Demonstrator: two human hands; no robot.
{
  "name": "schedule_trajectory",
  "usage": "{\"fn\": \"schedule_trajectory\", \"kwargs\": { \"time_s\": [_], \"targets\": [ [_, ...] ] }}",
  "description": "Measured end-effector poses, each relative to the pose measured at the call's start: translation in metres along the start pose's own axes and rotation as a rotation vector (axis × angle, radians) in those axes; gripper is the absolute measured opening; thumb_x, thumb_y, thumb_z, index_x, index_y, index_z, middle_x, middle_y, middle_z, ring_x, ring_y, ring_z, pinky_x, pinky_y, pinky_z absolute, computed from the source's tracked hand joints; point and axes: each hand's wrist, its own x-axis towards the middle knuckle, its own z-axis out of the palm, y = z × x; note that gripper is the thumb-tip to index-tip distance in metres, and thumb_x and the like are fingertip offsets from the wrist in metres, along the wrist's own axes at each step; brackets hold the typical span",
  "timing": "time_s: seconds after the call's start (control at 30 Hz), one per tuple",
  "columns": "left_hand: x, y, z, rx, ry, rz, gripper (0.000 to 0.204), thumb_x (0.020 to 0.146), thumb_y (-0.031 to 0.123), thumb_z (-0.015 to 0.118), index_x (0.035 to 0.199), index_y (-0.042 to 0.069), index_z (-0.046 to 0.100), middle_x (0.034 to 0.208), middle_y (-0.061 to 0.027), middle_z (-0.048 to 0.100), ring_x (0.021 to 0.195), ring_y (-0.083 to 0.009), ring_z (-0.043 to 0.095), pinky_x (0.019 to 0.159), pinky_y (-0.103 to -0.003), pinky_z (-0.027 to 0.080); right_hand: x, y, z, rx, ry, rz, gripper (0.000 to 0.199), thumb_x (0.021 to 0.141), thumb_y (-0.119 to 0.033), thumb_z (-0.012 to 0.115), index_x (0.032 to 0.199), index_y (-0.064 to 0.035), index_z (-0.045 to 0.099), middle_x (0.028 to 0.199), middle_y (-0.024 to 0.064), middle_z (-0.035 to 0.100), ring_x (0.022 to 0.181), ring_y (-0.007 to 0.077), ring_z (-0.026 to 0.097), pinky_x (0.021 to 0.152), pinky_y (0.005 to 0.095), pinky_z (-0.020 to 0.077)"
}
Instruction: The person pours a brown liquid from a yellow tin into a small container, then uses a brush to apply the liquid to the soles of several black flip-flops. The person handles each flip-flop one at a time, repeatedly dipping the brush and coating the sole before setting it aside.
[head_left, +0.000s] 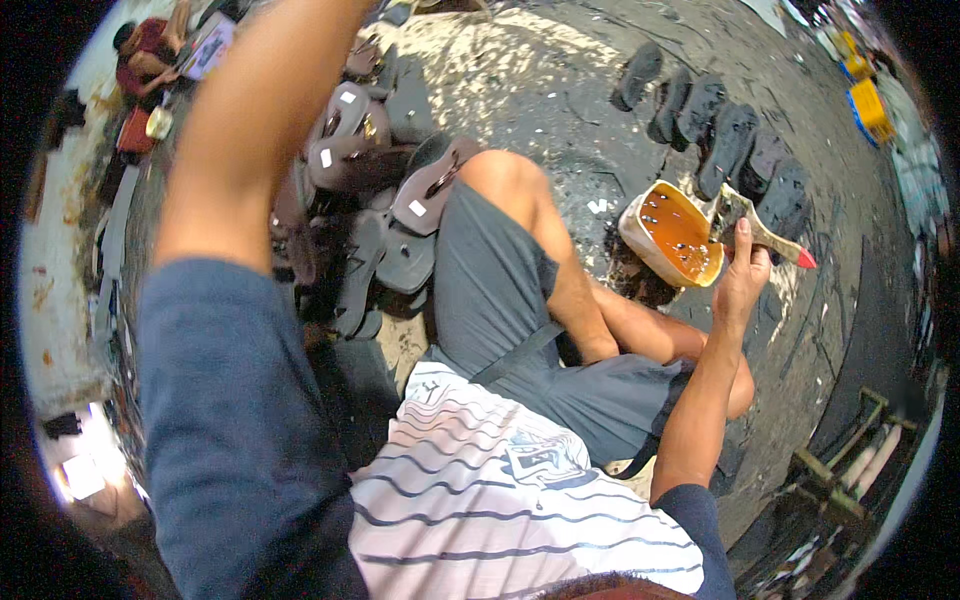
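While the right hand grips a brush, the left hand's grip is cut off.

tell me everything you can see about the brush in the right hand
The brush has a pale wooden handle ending in a red tip that points right and slightly down. Its dark, sticky-looking bristle head rests on the rim of a cut-open container of amber glue. The right hand grips the handle from below, thumb up against it. It lies roughly level, above the grey floor, near a row of dark sandal soles.

Left hand beyond the top edge.
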Motion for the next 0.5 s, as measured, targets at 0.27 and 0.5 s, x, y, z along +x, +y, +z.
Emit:
{"fn": "schedule_trajectory", "kwargs": {
  "time_s": [0.27, 0.5],
  "targets": [
    [-0.019, -0.025, 0.200, -0.169, -0.111, -0.077, 0.033, 0.077, 0.026, 0.072, 0.081, -0.007, 0.072, 0.090, -0.0303, 0.071, 0.087, -0.0456, 0.072, 0.077, -0.053, 0.056, 0.028, -0.037, 0.000, -0.498, -0.126, 0.165, 0.047, 0.098, -0.043, 0.070, 0.111, 0.0013, 0.074, 0.100, 0.0063, 0.074, 0.089, 0.0153, 0.064, 0.081, 0.0332, 0.0509],
    [-0.097, -0.033, 0.095, -0.623, 0.196, -0.188, 0.027, 0.100, 0.024, 0.061, 0.115, 0.002, 0.062, 0.079, -0.0134, 0.070, 0.074, -0.0199, 0.068, 0.068, -0.037, 0.054, 0.030, 0.056, -0.006, -1.139, -0.316, -0.235, 0.034, 0.092, -0.028, 0.078, 0.112, -0.0004, 0.075, 0.092, 0.0106, 0.078, 0.090, 0.0204, 0.074, 0.080, 0.0380, 0.0564]
  ]
}}
